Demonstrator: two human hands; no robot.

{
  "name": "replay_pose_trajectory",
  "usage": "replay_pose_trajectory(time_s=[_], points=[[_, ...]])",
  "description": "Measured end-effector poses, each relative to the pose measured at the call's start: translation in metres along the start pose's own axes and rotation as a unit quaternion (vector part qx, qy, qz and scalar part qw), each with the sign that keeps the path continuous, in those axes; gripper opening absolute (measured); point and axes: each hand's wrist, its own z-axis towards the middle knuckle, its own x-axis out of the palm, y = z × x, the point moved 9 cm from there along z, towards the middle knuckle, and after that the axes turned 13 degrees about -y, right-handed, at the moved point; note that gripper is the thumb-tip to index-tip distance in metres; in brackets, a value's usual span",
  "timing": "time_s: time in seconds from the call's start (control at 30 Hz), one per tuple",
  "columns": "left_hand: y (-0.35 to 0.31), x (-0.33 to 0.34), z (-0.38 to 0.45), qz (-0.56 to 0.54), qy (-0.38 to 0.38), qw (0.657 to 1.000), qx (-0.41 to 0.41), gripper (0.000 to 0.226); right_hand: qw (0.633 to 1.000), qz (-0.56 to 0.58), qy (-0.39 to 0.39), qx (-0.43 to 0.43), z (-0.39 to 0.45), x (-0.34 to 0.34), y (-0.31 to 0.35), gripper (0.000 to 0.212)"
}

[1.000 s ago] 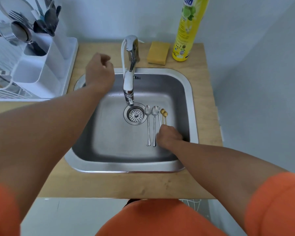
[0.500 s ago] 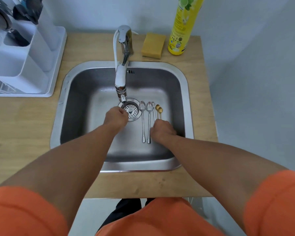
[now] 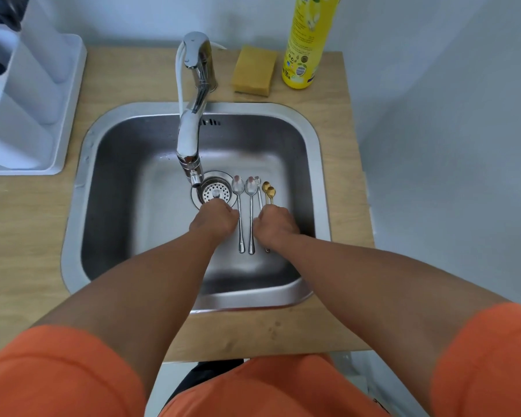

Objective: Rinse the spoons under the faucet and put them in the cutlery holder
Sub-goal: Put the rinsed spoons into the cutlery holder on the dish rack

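- Sink: steel basin set in a wooden bench; drain under the faucet spout. No water can be seen running.
- Spoons: five, flat on the basin floor just right of the drain, side by side. Two larger steel ones, one slimmer steel one, two small gold spoons at the right, overlapping.
- Axis: long axes lie parallel, running front to back; bowls point away toward the back wall, handle ends toward the person.
- Left hand: curled, knuckles up, touching or just beside the leftmost spoon's handle. Whether it grips anything cannot be told.
- Right hand: curled over the handles of the right-hand spoons; a handle tip shows below it. Grip likewise not visible.
- Holder: white, on a rack at the bench's left, well apart from the sink.
- Step in hand, as judged: gathering spoons for rinsing. Best done by pinching handles near mid-length, lifting bowls clear of the neighbours, keeping the set aligned so bowls reach the spout together.
- Risk: thin handles flat on steel may slip; the gold pair may separate.
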Motion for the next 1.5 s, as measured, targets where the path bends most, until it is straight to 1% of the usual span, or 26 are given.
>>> replay_pose_trajectory(time_s=[0.17, 0.33, 0.47, 0.6, 0.67, 0.77, 0.83, 0.93, 1.03, 1.1, 1.2, 1.27, 1.4, 1.5], points=[[-0.013, 0.008, 0.002, 0.035, -0.01, 0.999, 0.011, 0.037, 1.0, 0.008, -0.004, 0.009, 0.004, -0.001, -0.001, 0.025], [-0.013, 0.01, 0.005, 0.095, -0.028, 0.995, -0.013, 0.032, 1.0, 0.019, -0.011, 0.013, 0.011, -0.004, -0.001, 0.026], [-0.011, 0.014, 0.001, 0.096, -0.01, 0.995, -0.024, 0.028, 1.0, 0.017, -0.019, 0.008, 0.017, -0.009, 0.005, 0.024], [-0.008, 0.019, -0.012, 0.146, 0.009, 0.989, -0.005, 0.029, 1.0, -0.008, -0.007, -0.019, 0.022, -0.008, 0.017, 0.023], [-0.004, 0.018, -0.017, 0.148, 0.005, 0.989, -0.009, 0.03, 0.999, -0.025, -0.006, -0.029, 0.024, -0.007, 0.022, 0.022], [0.005, 0.004, -0.021, 0.123, -0.013, 0.992, -0.023, 0.029, 0.998, -0.037, -0.007, -0.04, 0.023, -0.004, 0.028, 0.02], [0.014, -0.012, -0.021, 0.11, -0.032, 0.993, -0.037, 0.03, 0.997, -0.054, -0.001, -0.049, 0.019, 0.0, 0.031, 0.02], [0.029, -0.042, -0.018, 0.092, -0.062, 0.993, -0.04, 0.032, 0.996, -0.069, 0.008, -0.058, 0.011, 0.005, 0.036, 0.007], [0.04, -0.074, -0.014, 0.035, -0.093, 0.995, -0.015, 0.022, 0.997, -0.058, 0.022, -0.049, 0.004, 0.008, 0.039, 0.005], [0.046, -0.1, -0.013, -0.017, -0.13, 0.991, 0.0, 0.015, 0.997, -0.056, 0.038, -0.04, -0.004, 0.012, 0.041, 0.01], [0.05, -0.142, -0.014, -0.087, -0.193, 0.977, 0.021, 0.011, 0.996, -0.058, 0.061, -0.037, -0.019, 0.024, 0.043, 0.019], [0.052, -0.172, -0.017, -0.123, -0.23, 0.965, 0.034, 0.011, 0.995, -0.059, 0.061, -0.043, -0.029, 0.029, 0.049, 0.019], [0.052, -0.235, -0.023, -0.154, -0.303, 0.938, 0.068, 0.006, 0.994, -0.062, 0.062, -0.069, -0.045, 0.036, 0.071, 0.016], [0.052, -0.285, -0.026, -0.18, -0.35, 0.916, 0.081, 0.009, 0.993, -0.044, 0.057, -0.091, -0.053, 0.038, 0.092, 0.019]])
